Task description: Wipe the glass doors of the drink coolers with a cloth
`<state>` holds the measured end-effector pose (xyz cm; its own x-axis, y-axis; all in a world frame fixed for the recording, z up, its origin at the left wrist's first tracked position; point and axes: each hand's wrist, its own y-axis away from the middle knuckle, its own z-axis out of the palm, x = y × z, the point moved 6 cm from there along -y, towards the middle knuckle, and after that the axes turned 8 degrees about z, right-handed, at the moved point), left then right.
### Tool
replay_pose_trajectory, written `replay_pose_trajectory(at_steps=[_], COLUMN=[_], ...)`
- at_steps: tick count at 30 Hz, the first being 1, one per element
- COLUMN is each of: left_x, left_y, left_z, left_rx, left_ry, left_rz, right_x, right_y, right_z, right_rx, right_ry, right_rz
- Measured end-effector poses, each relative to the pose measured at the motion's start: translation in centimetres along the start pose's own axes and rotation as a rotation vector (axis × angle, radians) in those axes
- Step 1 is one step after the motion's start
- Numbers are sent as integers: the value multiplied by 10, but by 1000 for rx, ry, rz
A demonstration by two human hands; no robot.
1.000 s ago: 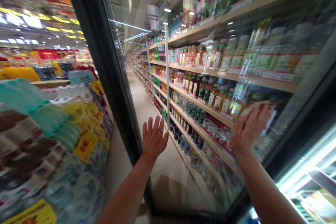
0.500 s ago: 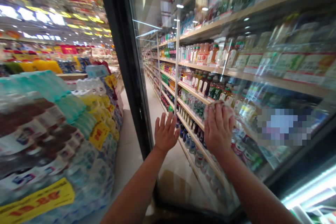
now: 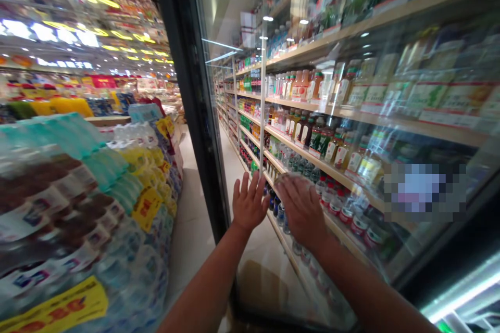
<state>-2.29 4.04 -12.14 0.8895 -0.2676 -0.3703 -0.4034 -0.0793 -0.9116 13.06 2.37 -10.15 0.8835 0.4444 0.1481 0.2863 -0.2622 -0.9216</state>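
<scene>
A black-framed glass door (image 3: 197, 99) stands in front of me, with shelves of bottled drinks showing in its pane. My left hand (image 3: 250, 202) lies flat against the glass near the frame, fingers spread, holding nothing. To its right, my right hand (image 3: 301, 212) presses a pale, thin cloth (image 3: 304, 181) onto the pane. Only the cloth's upper edge shows past the fingertips; the palm hides the rest. The fingers of that hand lean up and to the left.
On the left, shrink-wrapped drink packs (image 3: 117, 182) are stacked beside the aisle, with a yellow price sign (image 3: 58, 307) on the front. A tiled floor strip (image 3: 191, 197) runs between stack and door. A lit cooler edge (image 3: 464, 291) shows at lower right.
My right hand has slid left and down across the glass with the cloth, closer to my left hand, and now tilts leftward. My left hand stays nearly in place.
</scene>
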Motion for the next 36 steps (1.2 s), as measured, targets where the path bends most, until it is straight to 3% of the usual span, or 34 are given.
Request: replay_pose_trajectory(at_steps=[4, 8, 11, 15, 20, 23, 28, 33, 36], left_x=[-1, -1, -2, -2, -5, -6, -6, -4, -3], left_y=[1, 2, 3, 3, 4, 4, 4, 0, -2], left_z=[1, 3, 3, 6, 9, 10, 11, 7, 4], left_rx=[-6, -9, -6, -25, -16, -1, -4, 3, 10], left_ry=[-6, -9, -5, -32, 0, 24, 3, -25, -19], left_rz=[1, 7, 5, 14, 4, 1, 8, 23, 26], right_x=[1, 26, 28, 29, 76, 85, 96, 147, 147], right_y=[1, -17, -1, 21, 5, 24, 64, 50, 67], right_z=[-1, -15, -12, -7, -34, -34, -27, -58, -57], right_rx=[-26, 89, 107, 33, 170, 182, 74, 235, 245], right_ry=[-27, 59, 77, 45, 135, 171, 181, 156, 144], right_rz=[-42, 115, 142, 28, 211, 235, 108, 295, 332])
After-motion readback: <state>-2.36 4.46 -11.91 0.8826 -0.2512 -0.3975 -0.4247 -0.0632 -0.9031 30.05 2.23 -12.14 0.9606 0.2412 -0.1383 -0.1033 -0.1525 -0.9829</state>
